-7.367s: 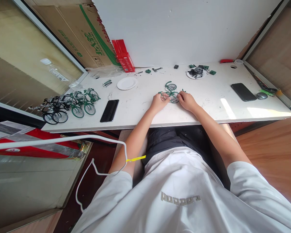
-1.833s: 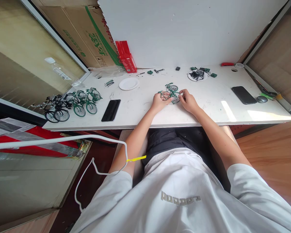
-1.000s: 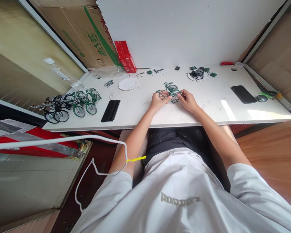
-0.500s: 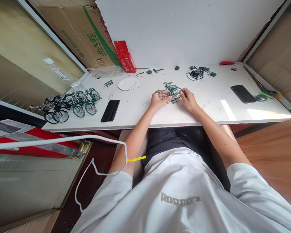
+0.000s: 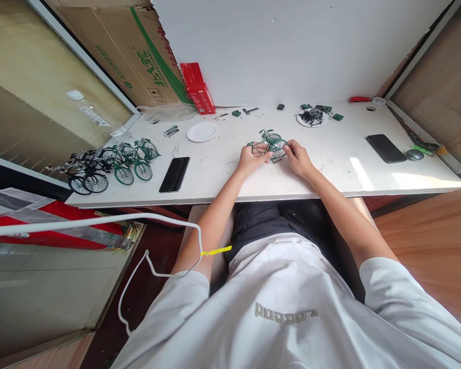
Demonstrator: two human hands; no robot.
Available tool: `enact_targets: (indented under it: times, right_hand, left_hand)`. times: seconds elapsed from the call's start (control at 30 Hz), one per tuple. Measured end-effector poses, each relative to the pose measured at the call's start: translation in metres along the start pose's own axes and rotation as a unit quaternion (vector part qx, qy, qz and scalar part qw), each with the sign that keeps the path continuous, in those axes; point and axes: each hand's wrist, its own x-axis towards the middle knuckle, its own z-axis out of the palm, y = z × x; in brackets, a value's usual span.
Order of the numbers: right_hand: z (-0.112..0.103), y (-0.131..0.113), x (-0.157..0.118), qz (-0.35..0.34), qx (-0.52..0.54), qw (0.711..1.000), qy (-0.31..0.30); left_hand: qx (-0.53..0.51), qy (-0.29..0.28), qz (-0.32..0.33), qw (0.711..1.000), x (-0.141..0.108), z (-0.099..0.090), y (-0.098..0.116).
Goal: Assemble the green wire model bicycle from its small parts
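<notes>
A small green model bicycle [image 5: 271, 139] is held between my two hands above the white table [image 5: 223, 179]. My left hand [image 5: 250, 159] is closed on its frame at the left end. The fingers of my right hand [image 5: 296, 156] pinch it beside the spoked wheel on the right. Under the bicycle a small dark part [image 5: 276, 160] lies on the table. On the left stand several finished-looking model bicycles, green ones [image 5: 133, 159] and black ones [image 5: 87, 171]. Black parts [image 5: 311, 117] are heaped on a white plate at the back right.
A phone [image 5: 174, 175] lies left, another phone [image 5: 385, 148] right. Behind are an empty white plate [image 5: 202, 132], a red box [image 5: 200, 92], small green pieces [image 5: 337, 117] and a red-handled tool [image 5: 359, 99]. A white cable [image 5: 100, 221] crosses the left foreground.
The model bicycle's wheel has shifted or turned very slightly between my hands. Both hands have stayed in nearly the same place.
</notes>
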Motion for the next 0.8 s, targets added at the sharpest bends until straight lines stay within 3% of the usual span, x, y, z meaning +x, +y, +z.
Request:
enact_targets:
  times: [0.57,0.8]
  right_hand:
    - [0.0004,0.0052,0.0001,0.003,-0.033,0.999,-0.010]
    - [0.0001,0.0025,-0.0007,0.009,-0.040,0.999,0.000]
  left_hand:
    - [0.024,-0.028,-0.040,0.999,-0.0009,-0.0038,0.0016]
    - [-0.009,-0.002,-0.050,0.999,0.0057,-0.0089,-0.0071]
